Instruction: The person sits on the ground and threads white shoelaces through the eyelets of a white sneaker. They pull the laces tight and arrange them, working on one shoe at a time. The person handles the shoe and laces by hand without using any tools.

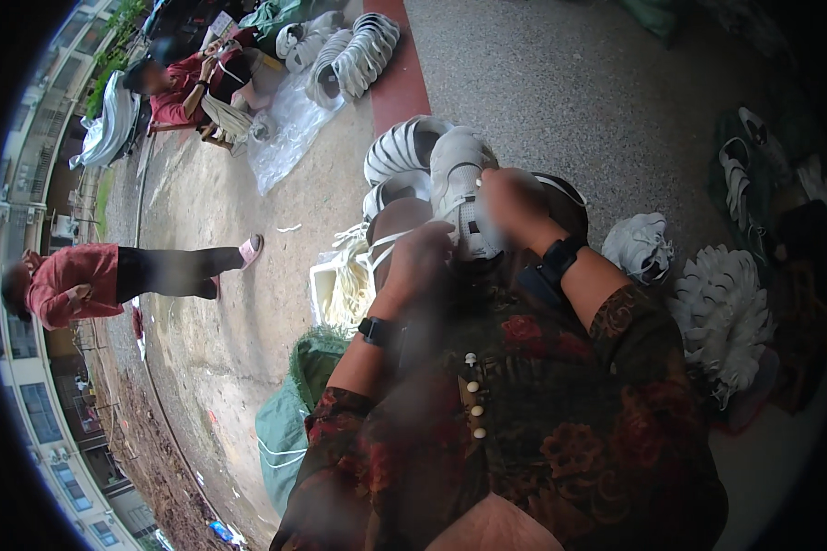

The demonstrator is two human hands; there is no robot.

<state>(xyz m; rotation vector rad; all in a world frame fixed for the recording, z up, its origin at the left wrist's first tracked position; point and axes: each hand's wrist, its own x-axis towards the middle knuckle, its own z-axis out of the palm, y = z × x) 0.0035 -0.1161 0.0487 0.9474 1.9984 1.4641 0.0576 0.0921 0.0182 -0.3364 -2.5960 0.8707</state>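
Pale concrete ground (248, 248) and grey speckled paving (579, 92) meet along a red strip (397, 73), and I watch them from afar through the head view. The white shoe (457, 174) sits between my two hands, ahead of the patterned shirt (560, 450), and I take every place from it. On its left, my left hand (421, 255) bends its fingers closed on a white lace (388, 244), a length of which shows beside the hand. On its right, my right hand (515, 209) touches its side with curled fingers; blur covers them, so I cannot tell whether they grip anything. Close against its left, a nested row of white shoes (402, 151) lies. Left of it and nearer me, a white box (320, 292) holds pale laces (351, 292); nearer still is a green sack (280, 418). Right of it I see a white bundle (639, 246) and, farther out, a fanned white pile (724, 312). Well left of it, one person in red (73, 285) stands; another person (179, 96), farther beyond it, sits near a clear plastic sheet (289, 129).
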